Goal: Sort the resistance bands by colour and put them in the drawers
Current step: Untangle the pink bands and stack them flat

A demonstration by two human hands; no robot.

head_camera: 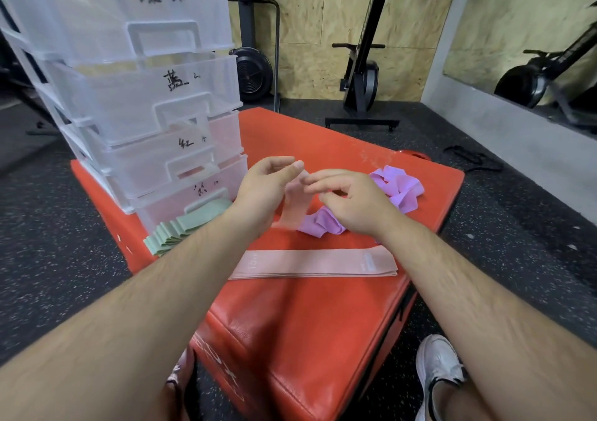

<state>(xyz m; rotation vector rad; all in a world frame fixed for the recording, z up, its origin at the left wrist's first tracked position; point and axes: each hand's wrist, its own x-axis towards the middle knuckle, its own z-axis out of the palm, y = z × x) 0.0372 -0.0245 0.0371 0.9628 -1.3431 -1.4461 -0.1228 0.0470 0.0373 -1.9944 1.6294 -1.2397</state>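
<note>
Forearms [155, 291] extended; L hand [265, 191] & R hand [355, 204] both pinch thin pink band [292, 212], which hangs btwn palms. Purple bands [400, 188] 3 o'clock of grip; drawers [145, 110] 10 o'clock.

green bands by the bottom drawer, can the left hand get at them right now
Probably, once freed: the green bands lie uncovered just beside the left forearm, but the left hand and right hand both seem to pinch a thin pink band.

I see chipboard walls [307, 33] up top | black speckled rubber floor [484, 201] | black exercise machine [365, 75] upper centre | mirror [533, 26] upper right | red padded box [307, 323] centre
</note>
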